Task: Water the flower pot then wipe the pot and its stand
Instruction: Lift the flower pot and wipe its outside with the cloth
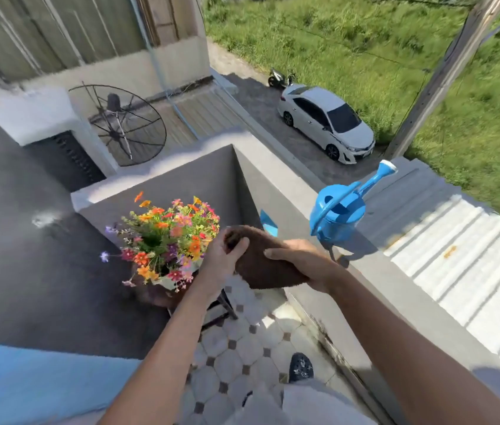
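Observation:
A brown cloth (261, 262) is stretched between both my hands, above and to the right of the flower pot. My left hand (222, 256) grips its left end, and my right hand (302, 263) grips its right end. The pot (162, 294) holds a bunch of orange, pink and purple flowers (167, 237) and stands on a dark stand (224, 308), mostly hidden by my left forearm. A blue watering can (339, 211) rests on top of the balcony wall (362, 271), to the right of my hands.
The balcony floor (242, 357) is tiled, with my dark shoe (300, 366) on it. A grey wall corner (211, 176) rises behind the pot. Below are a metal roof (457, 240), a white car (325, 122) and a satellite dish (119, 124).

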Action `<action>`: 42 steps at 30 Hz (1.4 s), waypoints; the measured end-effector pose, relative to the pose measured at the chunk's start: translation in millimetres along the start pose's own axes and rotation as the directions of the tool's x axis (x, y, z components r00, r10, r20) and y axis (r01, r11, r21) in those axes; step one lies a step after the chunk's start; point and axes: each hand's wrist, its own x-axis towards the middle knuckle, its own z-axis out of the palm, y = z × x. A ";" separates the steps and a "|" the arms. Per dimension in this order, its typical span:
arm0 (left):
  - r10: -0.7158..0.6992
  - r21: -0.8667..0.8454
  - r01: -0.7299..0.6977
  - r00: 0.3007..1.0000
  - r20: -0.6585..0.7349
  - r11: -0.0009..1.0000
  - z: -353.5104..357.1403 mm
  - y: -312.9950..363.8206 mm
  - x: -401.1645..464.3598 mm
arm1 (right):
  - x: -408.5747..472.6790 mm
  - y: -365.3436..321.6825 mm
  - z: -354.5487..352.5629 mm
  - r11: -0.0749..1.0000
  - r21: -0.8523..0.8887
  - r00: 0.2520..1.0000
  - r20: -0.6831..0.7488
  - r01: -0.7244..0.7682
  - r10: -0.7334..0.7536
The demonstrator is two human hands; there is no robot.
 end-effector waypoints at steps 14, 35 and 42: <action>-0.695 -0.510 0.495 0.632 -0.344 0.703 -55.3 -110.6 42.3 | 88.6 33.7 50.8 0.998 -0.017 0.925 -0.375 -0.068 0.057; -0.656 -0.696 0.153 0.520 -0.547 0.701 -113.1 -117.1 97.5 | 194.1 12.0 33.9 0.962 0.244 0.941 -0.281 -0.120 0.188; -0.550 -0.633 0.219 0.739 -0.389 0.742 -137.1 -19.3 62.2 | 210.0 -73.6 73.8 0.984 0.096 0.966 -0.227 0.147 -0.122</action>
